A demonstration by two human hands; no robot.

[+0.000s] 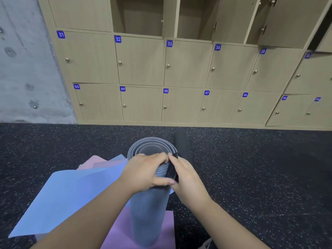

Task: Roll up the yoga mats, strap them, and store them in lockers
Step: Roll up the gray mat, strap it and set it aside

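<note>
A rolled grey yoga mat (147, 212) points away from me, its spiral end toward the lockers. My left hand (145, 172) curls over the roll near that end, thumb under it. My right hand (186, 178) pinches a black strap (171, 172) that wraps the right side of the roll. Behind the hands a rolled black mat (181, 142) lies on the floor. Flat mats lie beneath: a blue mat (68, 198), a purple mat (124, 229) and a pink mat (95, 161).
Wooden lockers (140, 62) fill the wall ahead, numbered 31 to 36 and 44 to 50, doors closed. Several lockers in the top row (142, 17) stand open. A grey concrete wall (25, 69) is at left. Dark speckled rubber floor (260, 177) lies all around.
</note>
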